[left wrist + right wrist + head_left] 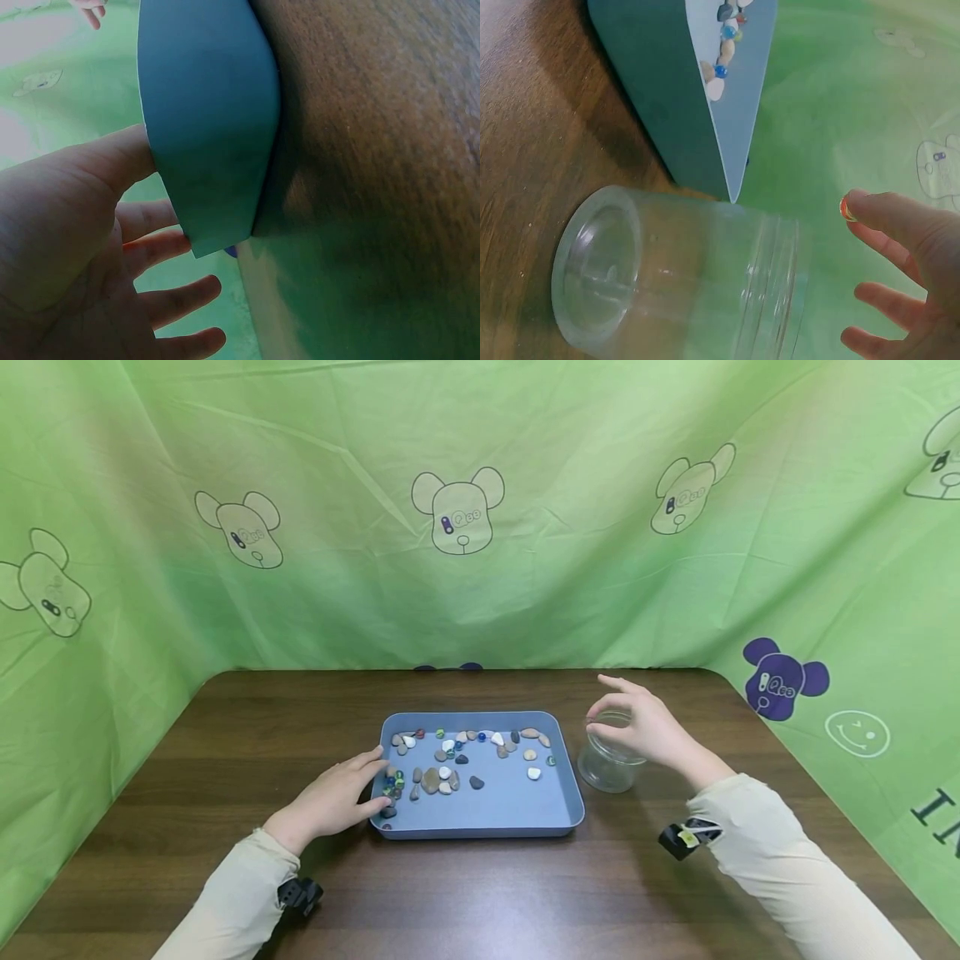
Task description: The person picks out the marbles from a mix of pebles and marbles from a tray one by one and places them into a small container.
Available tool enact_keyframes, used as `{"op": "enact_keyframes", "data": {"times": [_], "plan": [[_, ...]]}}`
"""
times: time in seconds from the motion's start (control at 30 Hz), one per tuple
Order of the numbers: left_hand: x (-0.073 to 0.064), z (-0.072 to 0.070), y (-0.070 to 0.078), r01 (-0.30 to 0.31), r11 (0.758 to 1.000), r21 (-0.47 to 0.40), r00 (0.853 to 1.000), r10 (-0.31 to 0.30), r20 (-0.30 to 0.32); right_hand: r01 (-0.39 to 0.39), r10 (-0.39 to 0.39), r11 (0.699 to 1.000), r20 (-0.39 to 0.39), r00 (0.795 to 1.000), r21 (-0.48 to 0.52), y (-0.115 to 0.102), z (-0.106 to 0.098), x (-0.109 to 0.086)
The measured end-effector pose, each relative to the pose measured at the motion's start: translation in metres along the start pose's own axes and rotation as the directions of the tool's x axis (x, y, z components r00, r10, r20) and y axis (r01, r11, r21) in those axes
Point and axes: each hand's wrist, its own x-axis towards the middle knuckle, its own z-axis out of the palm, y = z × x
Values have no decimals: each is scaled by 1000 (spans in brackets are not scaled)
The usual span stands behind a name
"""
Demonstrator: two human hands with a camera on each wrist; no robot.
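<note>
Above the mouth of a clear jar (606, 775), my right hand (651, 727) pinches a small red-and-clear marble (846, 208) between thumb and index finger, its other fingers spread. In the right wrist view the jar (679, 277) stands upright on the table, with nothing visible inside. My left hand (330, 799) is at the left rim of a blue tray (510, 814), thumb and fingertips reaching over it, fingers loosely spread. Several marbles (391, 782) and a dark pebble (387, 812) lie close to those fingertips.
Grey, white and tan pebbles (430, 780) are scattered in the tray, mostly towards its left and back, with glass marbles (482, 737) among them. The jar stands just right of the tray on a brown wooden table (480, 902). A green printed cloth (465, 602) hangs behind.
</note>
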Motion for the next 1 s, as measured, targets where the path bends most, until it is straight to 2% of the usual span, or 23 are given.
{"op": "enact_keyframes", "data": {"times": [0.27,0.63,1.0], "plan": [[0,1,-1,-3,1000,-1,1000,3,-1,-27,27,1000,-8,1000,-4,11,-1,-3],[0,1,-1,-16,1000,3,1000,16,-6,-77,77,997,26,997,-13,23,-4,-5],[0,0,0,-20,1000,0,1000,20,-4,-102,102,995,31,994,-18,31,1,-4]]}}
